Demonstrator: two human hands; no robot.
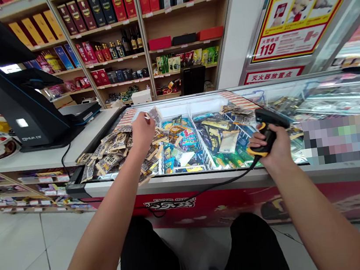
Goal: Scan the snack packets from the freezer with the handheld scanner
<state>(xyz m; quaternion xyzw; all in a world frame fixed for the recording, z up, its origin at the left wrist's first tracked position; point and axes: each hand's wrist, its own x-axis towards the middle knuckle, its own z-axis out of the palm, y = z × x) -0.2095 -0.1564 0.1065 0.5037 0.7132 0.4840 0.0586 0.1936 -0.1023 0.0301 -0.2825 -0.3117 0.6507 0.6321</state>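
Note:
My left hand (142, 131) reaches over the open chest freezer (173, 181) and pinches a small wrapped ice-cream packet (155, 114) above the pile of brown packets (115, 150) in the left compartment. My right hand (272, 147) grips a black and yellow barcode scanner (267, 130) by its handle, held over the freezer's right side with its head pointing toward the left. The scanner's black cable (207, 189) runs down along the freezer front.
Wire dividers split the freezer into compartments of blue, green and dark packets (187, 140). A sliding glass lid (328, 102) covers the right part. A black till screen (12, 99) stands on the white counter (37, 159) at left. Shelves of boxes and bottles (114, 37) line the back wall.

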